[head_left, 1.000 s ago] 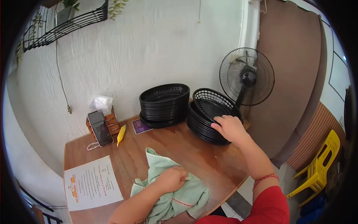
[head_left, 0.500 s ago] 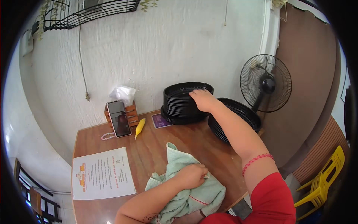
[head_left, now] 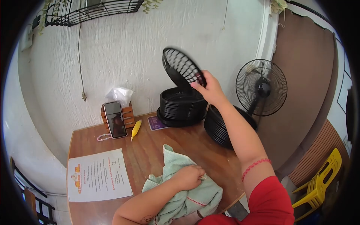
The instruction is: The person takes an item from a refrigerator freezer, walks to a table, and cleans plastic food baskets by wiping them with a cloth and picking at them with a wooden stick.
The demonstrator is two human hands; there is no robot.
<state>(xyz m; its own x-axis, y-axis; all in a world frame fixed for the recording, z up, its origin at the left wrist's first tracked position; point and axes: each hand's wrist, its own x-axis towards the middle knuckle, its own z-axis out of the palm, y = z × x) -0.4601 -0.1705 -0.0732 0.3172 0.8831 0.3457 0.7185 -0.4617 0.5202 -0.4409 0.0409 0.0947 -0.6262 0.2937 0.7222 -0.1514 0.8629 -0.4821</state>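
My right hand (head_left: pixel 212 90) grips the rim of a black oval plastic basket (head_left: pixel 183 65) with a lattice bottom. The basket is tilted up, blurred by motion, above a stack of similar black baskets (head_left: pixel 182 108) by the wall. Below my right forearm stands a second basket stack (head_left: pixel 219 129), partly hidden by the arm. My left hand (head_left: pixel 191 177) is closed on a pale green cloth (head_left: pixel 174 159) that lies bunched at the table's near edge. Its fingertips are partly hidden in the folds.
On the wooden table (head_left: pixel 146 153) are a printed sheet (head_left: pixel 99 176), a phone (head_left: pixel 115 120) leaning on a wooden holder (head_left: pixel 128 114), a yellow banana-shaped item (head_left: pixel 136 129) and a purple card (head_left: pixel 156 123). A fan (head_left: pixel 262 88) stands at right, yellow chairs (head_left: pixel 318 183) beyond.
My right hand has lifted a basket off the top of the back stack and tilted it up. My left hand stays on the cloth. The view has shifted slightly.
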